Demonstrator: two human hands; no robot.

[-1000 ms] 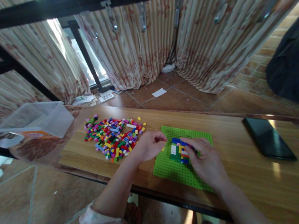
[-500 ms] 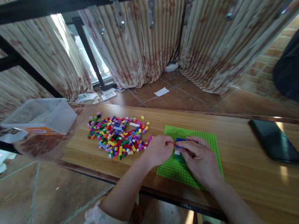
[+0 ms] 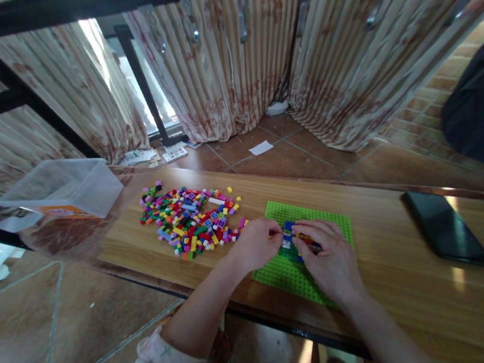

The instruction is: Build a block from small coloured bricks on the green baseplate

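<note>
A bright green studded baseplate (image 3: pixel 279 282) lies on the wooden table, with blue building bricks (image 3: pixel 289 225) and a white brick (image 3: pixel 286 241) near its middle. My left hand (image 3: pixel 258 244) is closed at the left side of these bricks, fingertips pinched together. A small dark reddish and yellow bit shows at those fingertips, too small to name. From the right, my right hand (image 3: pixel 328 253) reaches over the plate, thumb and fingers curled round building bricks; yellow-orange and blue show between them. The palm hides part of the bricks and plate.
Left of the plate spreads a pile of loose coloured bricks (image 3: pixel 193 222). Behind it at the far left stands a clear plastic bin (image 3: pixel 106 186). A black phone (image 3: pixel 447 229) lies on the table (image 3: pixel 389 256) to the right. Curtains hang beyond.
My right fingers have shifted slightly right and lifted off, uncovering more blue bricks and a yellow-orange piece. My left hand stays almost in place, with a small coloured bit now showing at its fingertips.
</note>
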